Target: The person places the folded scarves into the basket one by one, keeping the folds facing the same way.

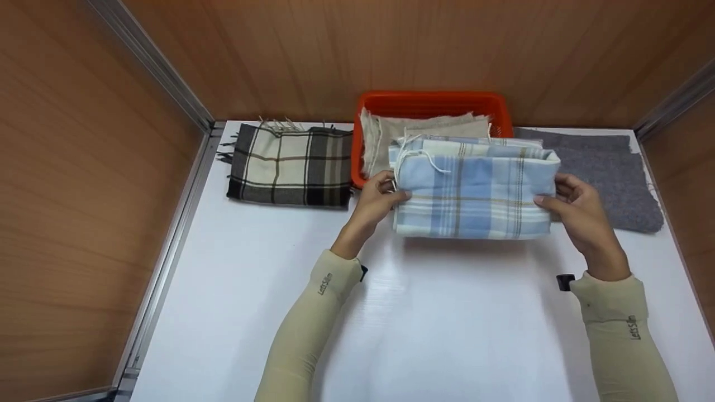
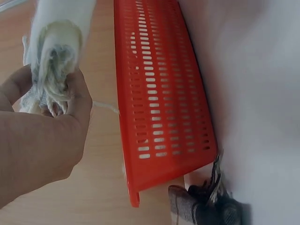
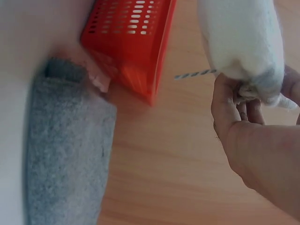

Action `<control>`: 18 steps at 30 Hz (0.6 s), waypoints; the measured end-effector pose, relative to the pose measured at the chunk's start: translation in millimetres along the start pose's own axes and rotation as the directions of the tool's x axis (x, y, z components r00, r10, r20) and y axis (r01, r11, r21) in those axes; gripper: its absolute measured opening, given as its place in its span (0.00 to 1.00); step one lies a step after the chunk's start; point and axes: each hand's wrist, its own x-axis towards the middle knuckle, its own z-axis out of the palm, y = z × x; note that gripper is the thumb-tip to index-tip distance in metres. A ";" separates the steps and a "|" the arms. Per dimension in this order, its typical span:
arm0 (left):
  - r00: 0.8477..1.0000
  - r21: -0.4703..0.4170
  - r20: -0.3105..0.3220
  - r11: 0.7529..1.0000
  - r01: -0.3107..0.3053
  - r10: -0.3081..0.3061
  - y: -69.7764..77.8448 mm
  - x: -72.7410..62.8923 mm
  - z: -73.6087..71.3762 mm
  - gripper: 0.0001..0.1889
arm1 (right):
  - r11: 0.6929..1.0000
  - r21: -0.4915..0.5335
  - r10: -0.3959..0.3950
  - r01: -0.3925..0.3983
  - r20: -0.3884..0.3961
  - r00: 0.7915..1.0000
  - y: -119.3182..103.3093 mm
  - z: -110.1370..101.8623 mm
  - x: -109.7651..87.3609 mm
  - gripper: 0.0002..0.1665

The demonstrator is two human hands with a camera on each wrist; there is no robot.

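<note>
A folded blue and white plaid scarf [image 1: 475, 195] with white fringe strings hangs raised in front of the red basket. My left hand [image 1: 377, 201] pinches its left side, thumb in front and fingers behind. On the right side, my right hand [image 1: 584, 215] grips it the same way. The left wrist view shows the left hand [image 2: 51, 126] holding the scarf's bunched, fringed end [image 2: 58, 61]. In the right wrist view the right hand [image 3: 258, 136] holds the opposite folded end [image 3: 243, 42]. The red basket [image 1: 433, 100] holds a beige frayed cloth [image 1: 374, 139].
Left of the basket lies a folded black, cream and brown plaid scarf [image 1: 285, 167] with fringe. A folded grey cloth [image 1: 609, 178] lies to the right. Wooden panels [image 1: 313, 56] wall in the white table [image 1: 447, 335] at the back and sides.
</note>
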 end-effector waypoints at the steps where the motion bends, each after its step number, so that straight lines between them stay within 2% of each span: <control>1: 1.000 0.004 -0.008 1.000 0.006 -0.006 0.9 1.6 -1.5 0.17 | 1.000 -0.002 -0.002 0.002 -0.001 1.000 -0.2 1.7 2.5 0.23; 5: 0.999 -0.005 -0.029 1.000 0.018 -0.018 3.6 7.0 -6.5 0.19 | 1.000 -0.004 0.001 -0.001 -0.016 1.000 -1.1 8.9 12.0 0.23; 18: 0.996 -0.037 -0.091 0.999 -0.025 0.021 8.4 29.9 -17.1 0.16 | 0.998 -0.055 -0.011 0.010 -0.025 1.000 -7.2 28.8 42.3 0.24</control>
